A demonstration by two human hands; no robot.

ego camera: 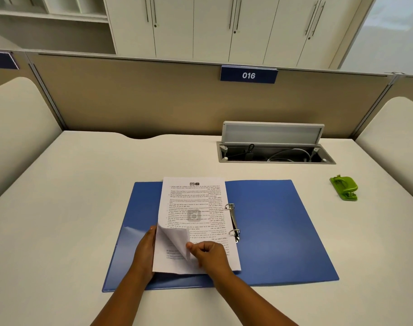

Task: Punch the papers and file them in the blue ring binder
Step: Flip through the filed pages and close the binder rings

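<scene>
Head view: papers [196, 217] lie on the open binder [278, 231], rings [233, 222] at their right edge. My right fingers [193, 247] pinch a lifted near corner; left hand [145, 250] steadies the left edge. Sheets are thin and floppy; grip near edges.

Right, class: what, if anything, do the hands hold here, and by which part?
The right hand pinches the curled-up near left corner of the top sheet of the papers. The left hand rests against their left edge.
</scene>
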